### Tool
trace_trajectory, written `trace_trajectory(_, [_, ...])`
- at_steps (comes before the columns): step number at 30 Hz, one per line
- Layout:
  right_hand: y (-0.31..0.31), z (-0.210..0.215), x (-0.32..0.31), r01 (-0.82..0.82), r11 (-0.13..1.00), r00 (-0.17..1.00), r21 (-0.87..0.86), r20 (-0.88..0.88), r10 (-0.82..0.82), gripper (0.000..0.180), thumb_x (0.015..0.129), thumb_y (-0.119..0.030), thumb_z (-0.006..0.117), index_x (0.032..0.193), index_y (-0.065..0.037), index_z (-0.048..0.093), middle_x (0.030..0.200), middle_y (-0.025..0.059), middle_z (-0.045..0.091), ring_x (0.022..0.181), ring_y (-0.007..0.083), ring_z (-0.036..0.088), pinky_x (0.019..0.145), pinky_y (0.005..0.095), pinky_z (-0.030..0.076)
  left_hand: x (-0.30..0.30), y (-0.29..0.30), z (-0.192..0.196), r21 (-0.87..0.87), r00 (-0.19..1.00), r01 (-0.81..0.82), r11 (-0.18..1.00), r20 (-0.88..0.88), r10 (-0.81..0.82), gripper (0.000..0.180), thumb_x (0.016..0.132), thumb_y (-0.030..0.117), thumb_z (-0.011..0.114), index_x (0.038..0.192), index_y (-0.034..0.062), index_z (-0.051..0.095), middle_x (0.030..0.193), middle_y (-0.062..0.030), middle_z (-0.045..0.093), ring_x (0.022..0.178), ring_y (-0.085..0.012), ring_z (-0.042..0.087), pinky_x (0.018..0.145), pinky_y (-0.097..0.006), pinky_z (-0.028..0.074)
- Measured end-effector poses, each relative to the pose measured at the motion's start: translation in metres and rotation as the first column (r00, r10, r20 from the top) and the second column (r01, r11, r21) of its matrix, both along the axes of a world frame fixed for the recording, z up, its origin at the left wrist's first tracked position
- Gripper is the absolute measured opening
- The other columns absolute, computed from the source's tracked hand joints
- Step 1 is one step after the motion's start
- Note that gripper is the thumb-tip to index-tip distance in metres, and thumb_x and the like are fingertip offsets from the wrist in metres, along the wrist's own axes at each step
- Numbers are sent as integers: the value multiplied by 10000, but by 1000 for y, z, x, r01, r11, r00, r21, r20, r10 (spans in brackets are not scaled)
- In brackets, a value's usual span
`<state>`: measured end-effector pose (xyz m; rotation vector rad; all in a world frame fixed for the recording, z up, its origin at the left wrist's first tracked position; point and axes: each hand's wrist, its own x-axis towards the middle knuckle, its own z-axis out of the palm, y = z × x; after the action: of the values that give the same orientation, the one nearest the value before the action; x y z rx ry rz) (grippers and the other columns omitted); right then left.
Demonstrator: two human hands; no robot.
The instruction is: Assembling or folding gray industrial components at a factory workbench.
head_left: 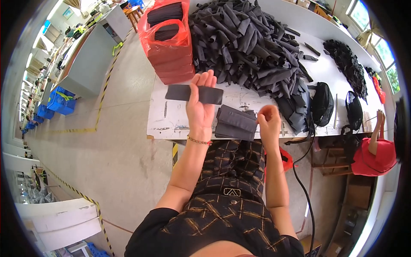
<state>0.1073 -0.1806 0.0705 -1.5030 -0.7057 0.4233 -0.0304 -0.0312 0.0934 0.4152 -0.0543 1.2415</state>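
My left hand [200,103] is raised over the white table [171,115] and grips a flat dark grey fabric strip [193,93] held level. My right hand [268,119] hovers near the table's front edge with its fingers pinched together, and nothing shows in them. Between the hands lies a small stack of flattened dark fabric pieces [235,123]. Beyond it a large heap of curled dark fabric strips [248,40] covers the middle of the table.
A red plastic bag [169,40] stuffed with stacked dark pieces stands at the table's left end. Black mesh pouches [322,103] and another dark pile [349,64] lie to the right. A person in a red hat [376,156] sits at right. Blue crates [60,100] stand on the floor.
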Motion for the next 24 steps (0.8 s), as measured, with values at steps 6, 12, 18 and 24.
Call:
trace_trajectory(6, [15,29,-42,-197,977,978,85,-48,201,73,903,-32,603,965,-1,626,779,-16,556,675,44,501,616,190,410,8,-15,1,-57,996,26,998,-88,-31,323,1022,235,399,1201,-17,491,1209,-182,602,1278,-322,462,1141,-421,321])
trace_trajectory(12, [35,24,-50,-109,993,994,46,3,109,66,865,-63,685,868,1,668,760,-40,537,652,30,465,605,179,383,17,-31,-1,136,952,-43,990,-294,82,297,1028,244,396,1166,3,503,1119,-179,639,1210,-323,530,1118,-446,329])
trace_trajectory(18, [32,22,-47,-309,928,644,208,-672,365,187,883,-77,657,1056,-13,622,693,-57,491,526,36,376,477,200,310,17,-31,-5,341,889,-102,935,-390,239,286,1032,241,391,1154,19,524,1092,-186,647,1195,-307,542,1073,-431,355])
trace_trajectory(24, [27,17,-54,-342,842,405,417,-743,533,153,860,-83,656,1006,-56,618,633,-58,477,482,46,364,432,205,268,11,-19,-12,260,908,-55,964,-389,157,295,1026,239,411,1150,-7,516,1088,-188,645,1197,-319,536,1071,-442,368])
